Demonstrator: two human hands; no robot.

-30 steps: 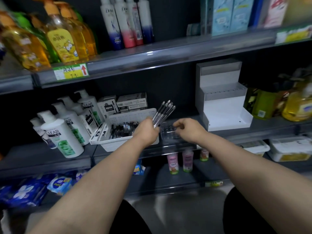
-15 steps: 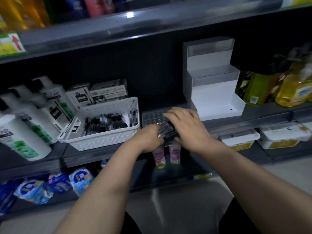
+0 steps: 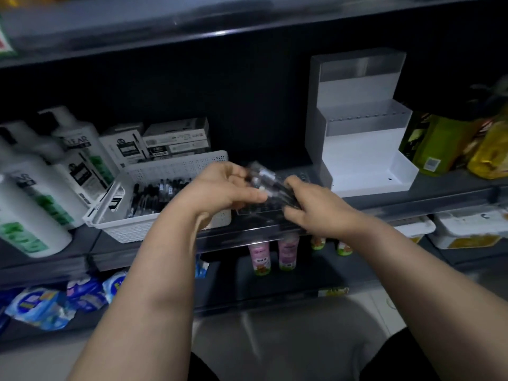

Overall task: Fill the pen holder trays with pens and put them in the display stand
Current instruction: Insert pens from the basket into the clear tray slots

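Head view, left hand: curled round bundle of black clear-capped pens, frame centre.
Right hand: pinches same bundle's lower end.
Clear plastic pen holder tray: on shelf beneath both hands.
White stepped display stand: right of centre.

Two bare forearms come into view from the lower edge of the picture, uncovered from that edge to the wrist. Each ends in a bare hand: the left hand and the right hand. Below the arms, black fabric shows in two patches, one at the bottom middle under the left forearm and one at the bottom right under the right forearm. Which garment it belongs to cannot be told.
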